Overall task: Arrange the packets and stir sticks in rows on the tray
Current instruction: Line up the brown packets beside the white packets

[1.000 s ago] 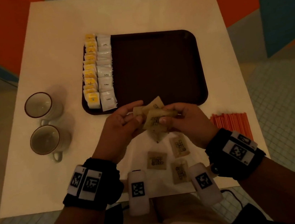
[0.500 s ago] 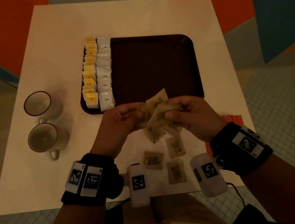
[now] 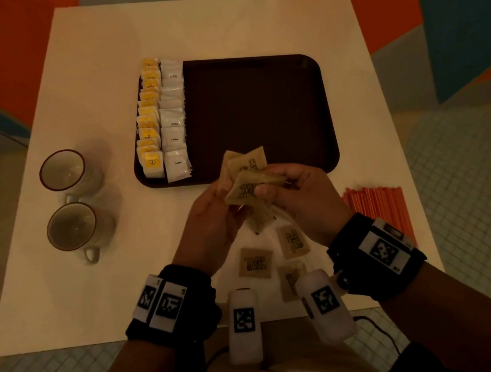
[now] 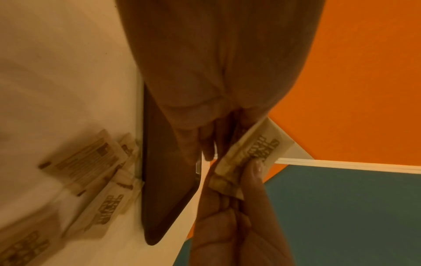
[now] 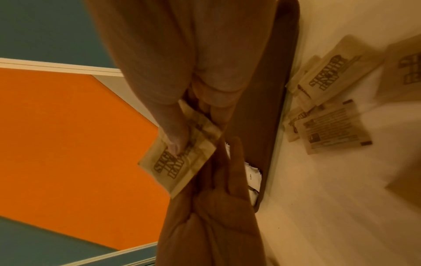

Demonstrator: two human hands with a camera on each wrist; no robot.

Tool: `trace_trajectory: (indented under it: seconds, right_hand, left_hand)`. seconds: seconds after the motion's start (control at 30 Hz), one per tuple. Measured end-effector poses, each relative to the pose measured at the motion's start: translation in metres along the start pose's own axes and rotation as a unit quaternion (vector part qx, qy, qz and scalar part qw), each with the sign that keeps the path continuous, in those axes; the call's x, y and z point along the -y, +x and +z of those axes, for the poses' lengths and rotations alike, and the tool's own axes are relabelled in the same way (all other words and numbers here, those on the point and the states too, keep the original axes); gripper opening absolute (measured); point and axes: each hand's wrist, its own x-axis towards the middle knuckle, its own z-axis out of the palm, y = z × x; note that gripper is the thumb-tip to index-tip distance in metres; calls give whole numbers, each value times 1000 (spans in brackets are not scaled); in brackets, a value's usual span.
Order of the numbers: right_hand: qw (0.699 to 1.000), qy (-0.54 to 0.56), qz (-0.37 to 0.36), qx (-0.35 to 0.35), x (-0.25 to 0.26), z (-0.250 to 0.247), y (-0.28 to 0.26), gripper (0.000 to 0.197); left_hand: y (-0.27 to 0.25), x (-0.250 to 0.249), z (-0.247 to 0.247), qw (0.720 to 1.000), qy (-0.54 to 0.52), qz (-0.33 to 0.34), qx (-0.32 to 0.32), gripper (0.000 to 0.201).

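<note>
A dark brown tray (image 3: 258,105) lies mid-table, with a row of yellow packets (image 3: 148,120) and a row of white coffee packets (image 3: 173,123) along its left side. Just above the tray's near edge both hands hold a small bunch of brown sugar packets (image 3: 247,173). My left hand (image 3: 225,188) grips the bunch from the left. My right hand (image 3: 269,187) pinches the front packet (image 5: 180,162) with its thumb (image 5: 175,144). More brown packets (image 3: 255,263) lie loose on the table below the hands. Orange stir sticks (image 3: 376,208) lie in a pile to the right.
Two empty cups (image 3: 62,170) (image 3: 71,226) stand on the white table (image 3: 109,283), left of the tray. The tray's middle and right side are bare. Some loose packets lie close to the tray's near rim (image 4: 159,180).
Both hands have moved a little away from me, toward the tray's near edge, with the brown packets. The bunch now stands more upright and fanned between the hands.
</note>
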Motion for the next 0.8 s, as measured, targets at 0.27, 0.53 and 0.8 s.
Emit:
trace_trajectory:
  seconds: [0.27,0.53,0.8]
  right_hand:
    - [996,-64,-52,27,23,-33,-1,25]
    - [966,-186,2,179,50,-26,6,24]
    - [939,-270,12,215,46,-6,6,21]
  left_hand:
    - [4,-36,-20,985,172,25,-3,23]
    - [2,-56,-22,964,252,54,66,24]
    - [0,-42,-13,993,64,-61,76,36]
